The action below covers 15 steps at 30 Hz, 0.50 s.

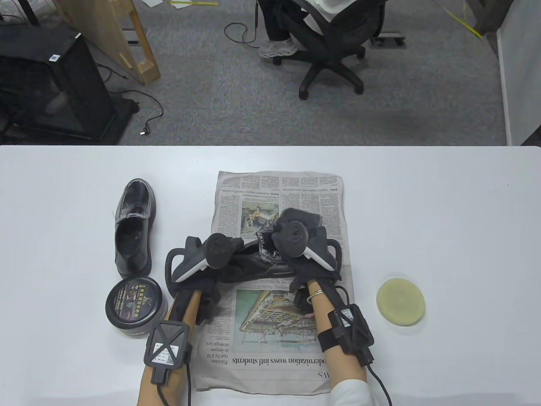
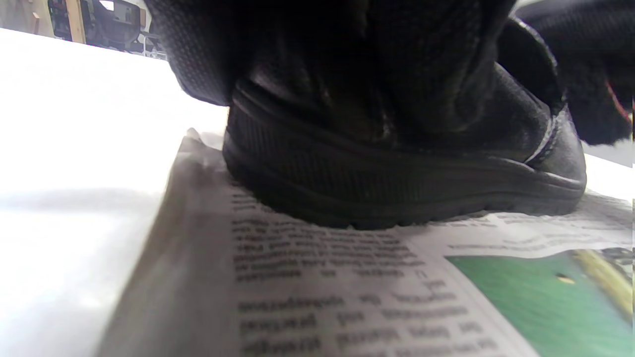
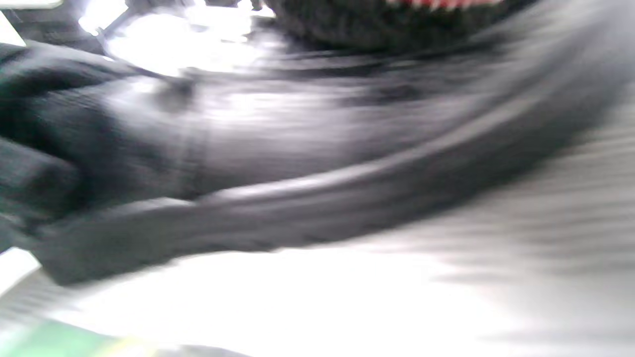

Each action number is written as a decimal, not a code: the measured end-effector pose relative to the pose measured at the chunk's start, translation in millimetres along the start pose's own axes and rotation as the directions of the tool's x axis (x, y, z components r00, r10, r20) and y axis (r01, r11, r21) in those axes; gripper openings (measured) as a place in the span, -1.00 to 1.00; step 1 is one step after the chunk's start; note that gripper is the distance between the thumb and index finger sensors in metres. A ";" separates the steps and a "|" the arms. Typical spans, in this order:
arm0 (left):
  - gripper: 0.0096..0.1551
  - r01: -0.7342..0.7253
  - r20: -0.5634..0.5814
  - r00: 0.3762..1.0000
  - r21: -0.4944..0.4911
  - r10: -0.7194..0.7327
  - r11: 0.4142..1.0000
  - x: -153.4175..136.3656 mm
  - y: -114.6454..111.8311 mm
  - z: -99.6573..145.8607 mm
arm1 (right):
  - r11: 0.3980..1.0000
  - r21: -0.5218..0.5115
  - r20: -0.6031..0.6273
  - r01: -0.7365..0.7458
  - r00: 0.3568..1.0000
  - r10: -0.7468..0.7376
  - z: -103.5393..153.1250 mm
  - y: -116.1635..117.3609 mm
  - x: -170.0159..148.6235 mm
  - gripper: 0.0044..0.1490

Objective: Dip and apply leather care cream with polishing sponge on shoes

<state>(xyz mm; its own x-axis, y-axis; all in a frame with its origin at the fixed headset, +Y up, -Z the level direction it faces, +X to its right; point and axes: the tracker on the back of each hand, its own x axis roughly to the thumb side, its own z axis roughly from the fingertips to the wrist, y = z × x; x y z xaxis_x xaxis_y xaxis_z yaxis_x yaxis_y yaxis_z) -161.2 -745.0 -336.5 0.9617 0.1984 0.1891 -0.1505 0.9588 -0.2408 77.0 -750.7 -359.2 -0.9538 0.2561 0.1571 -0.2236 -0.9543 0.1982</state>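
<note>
A black leather shoe lies on its sole across the newspaper, toe to the right. My left hand grips its heel end; the gloved fingers curl over the back of the shoe. My right hand is clasped over the toe end, hiding it. The right wrist view is blurred and shows only the shoe's side. The round yellow sponge lies on the table to the right, untouched. The cream tin stands at the left with its lid on.
The second black shoe stands on the white table left of the newspaper, just behind the tin. Beyond the table's far edge are grey carpet, an office chair with a seated person, and a black cabinet.
</note>
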 end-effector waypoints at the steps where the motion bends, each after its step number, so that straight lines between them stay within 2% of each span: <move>1: -0.09 0.005 -0.003 1.000 -0.001 -0.005 1.000 0.7 0.0 0.1 | 0.999 -0.004 -0.012 -0.033 0.999 0.033 5.0 -0.1 -7.3 -0.20; 4: -0.08 0.007 -0.005 1.000 0.001 -0.007 1.000 2.1 -0.4 0.2 | 0.994 -0.002 0.010 -0.105 0.994 0.105 20.9 2.1 -19.4 -0.20; 7: -0.08 0.005 -0.009 1.000 0.005 -0.005 1.000 3.2 -0.8 -0.1 | 0.993 0.000 0.079 -0.114 0.990 0.114 40.1 7.5 -20.4 -0.19; 11: -0.11 0.017 0.003 1.000 -0.003 -0.017 1.000 4.3 -0.3 -1.1 | 0.997 -0.003 0.207 -0.079 0.975 0.078 62.2 16.5 -0.9 -0.19; 15: -0.14 0.035 0.008 0.999 -0.016 -0.034 0.999 6.7 0.3 -2.3 | 0.999 -0.019 0.302 0.041 0.953 -0.034 60.0 12.9 31.3 -0.19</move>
<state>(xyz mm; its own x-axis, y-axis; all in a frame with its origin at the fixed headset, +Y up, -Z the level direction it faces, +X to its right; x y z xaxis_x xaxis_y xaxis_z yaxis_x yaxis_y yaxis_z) -154.4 -743.9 -337.5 0.9644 0.1670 0.2051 -0.1135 0.9618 -0.2493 56.3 -745.8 -293.7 -0.8408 0.3225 0.4347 -0.2665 -0.9457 0.1862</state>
